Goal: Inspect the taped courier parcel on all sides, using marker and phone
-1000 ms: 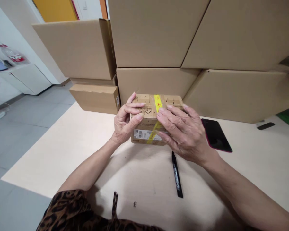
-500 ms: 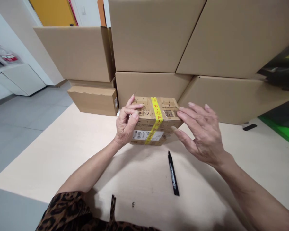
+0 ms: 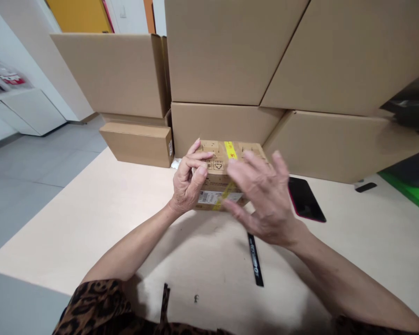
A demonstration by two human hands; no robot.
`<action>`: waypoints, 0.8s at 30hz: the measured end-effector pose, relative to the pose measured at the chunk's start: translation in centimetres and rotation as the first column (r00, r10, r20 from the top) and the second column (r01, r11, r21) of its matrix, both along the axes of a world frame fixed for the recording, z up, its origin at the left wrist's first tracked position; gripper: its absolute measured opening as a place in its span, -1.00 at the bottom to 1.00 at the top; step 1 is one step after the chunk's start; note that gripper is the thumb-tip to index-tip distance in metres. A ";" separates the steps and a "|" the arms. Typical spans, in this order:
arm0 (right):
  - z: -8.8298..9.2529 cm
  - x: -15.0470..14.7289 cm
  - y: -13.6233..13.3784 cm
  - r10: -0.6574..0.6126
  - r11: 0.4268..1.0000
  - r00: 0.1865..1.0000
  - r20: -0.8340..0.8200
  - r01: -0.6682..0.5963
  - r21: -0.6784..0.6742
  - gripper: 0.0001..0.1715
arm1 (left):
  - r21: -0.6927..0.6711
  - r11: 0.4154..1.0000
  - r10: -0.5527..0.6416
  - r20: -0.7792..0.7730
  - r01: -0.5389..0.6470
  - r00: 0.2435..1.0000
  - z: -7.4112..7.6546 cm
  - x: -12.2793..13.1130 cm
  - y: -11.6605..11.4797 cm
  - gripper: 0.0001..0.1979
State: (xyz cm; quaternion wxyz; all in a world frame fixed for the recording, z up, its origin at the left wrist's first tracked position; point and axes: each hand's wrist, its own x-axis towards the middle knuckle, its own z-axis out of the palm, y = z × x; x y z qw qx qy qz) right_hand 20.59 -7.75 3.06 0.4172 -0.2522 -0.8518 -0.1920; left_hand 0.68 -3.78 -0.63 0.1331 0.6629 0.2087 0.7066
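Observation:
A small cardboard box with a strip of yellow tape over its top and a white label on its front sits on the pale table. My left hand grips the box's left end, fingers curled over the top edge. My right hand hovers over the box's right half, blurred by motion, fingers spread and holding nothing. A black marker lies on the table just below my right hand.
Large cardboard cartons are stacked right behind the small box, with flatter ones to the left. A dark phone with a pink edge lies to the right. A small black object lies far right. Grey floor lies past the table's left edge.
My right hand has swung from the box's right end back over its top, uncovering the phone. My left hand keeps its hold; the box has hardly moved.

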 end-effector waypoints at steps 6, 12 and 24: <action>1.4 1.4 -0.2 0.117 0.990 0.988 0.104 -0.108 -0.090 -0.27 | -0.016 1.000 -0.002 0.066 0.003 0.998 -0.1 0.4 -0.2 -0.76; 2.3 4.5 3.9 0.010 0.895 0.990 -0.138 -0.071 -0.440 -0.42 | -0.044 0.999 0.008 0.081 -0.004 0.997 0.0 0.6 -0.4 -0.75; 1.1 1.9 11.5 -0.307 0.178 0.655 -0.690 -0.673 -0.718 -0.56 | -0.028 0.999 0.039 0.105 -0.036 0.994 0.0 0.7 -0.7 -0.86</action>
